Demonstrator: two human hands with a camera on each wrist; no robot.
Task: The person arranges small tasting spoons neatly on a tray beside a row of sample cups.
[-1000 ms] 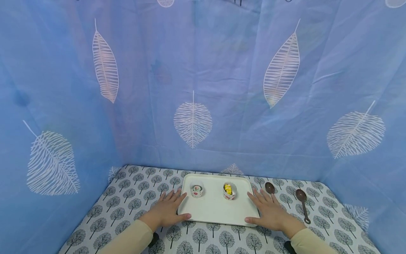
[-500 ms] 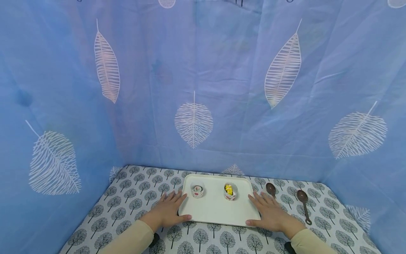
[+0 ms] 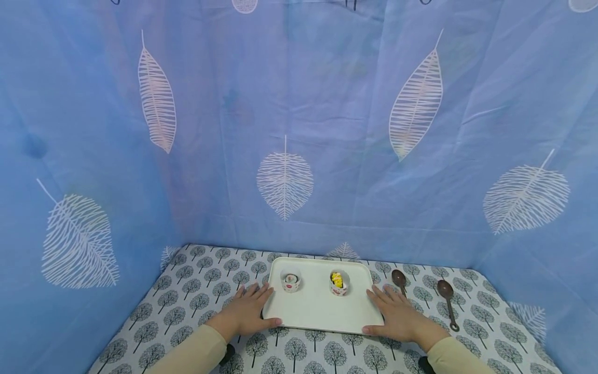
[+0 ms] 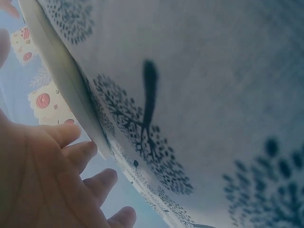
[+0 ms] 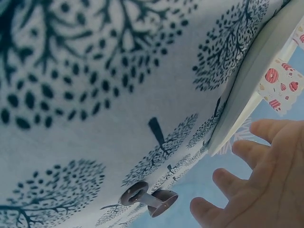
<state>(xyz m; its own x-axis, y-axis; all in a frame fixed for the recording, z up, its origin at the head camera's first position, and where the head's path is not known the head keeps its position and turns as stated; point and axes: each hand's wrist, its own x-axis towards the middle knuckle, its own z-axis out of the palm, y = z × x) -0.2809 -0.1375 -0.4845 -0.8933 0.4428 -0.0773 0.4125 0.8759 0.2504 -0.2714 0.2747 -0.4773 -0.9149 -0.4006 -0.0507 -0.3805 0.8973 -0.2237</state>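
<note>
A white rectangular tray [image 3: 322, 314] lies on the table with two small printed paper cups on it. The left cup [image 3: 290, 287] contains a pale round item with a dark ring. A yellow item [image 3: 337, 280] with white streaks sits in the right cup [image 3: 338, 292]. My left hand [image 3: 247, 311] is at the tray's left side, fingers spread, thumb by the near corner. At the opposite side my right hand [image 3: 399, 316] lies the same way. Neither hand holds anything; whether they touch the tray is unclear. Both wrist views show straight, separated fingers [image 4: 102, 183] beside the tray rim [image 5: 244, 95].
Two brown spoons lie right of the tray: one [image 3: 398, 278] is partly hidden behind my right hand, the other [image 3: 446, 293] farther right. A tree-print cloth [image 3: 295, 353] covers the table. Blue leaf-print curtains [image 3: 327, 197] stand behind and along both sides.
</note>
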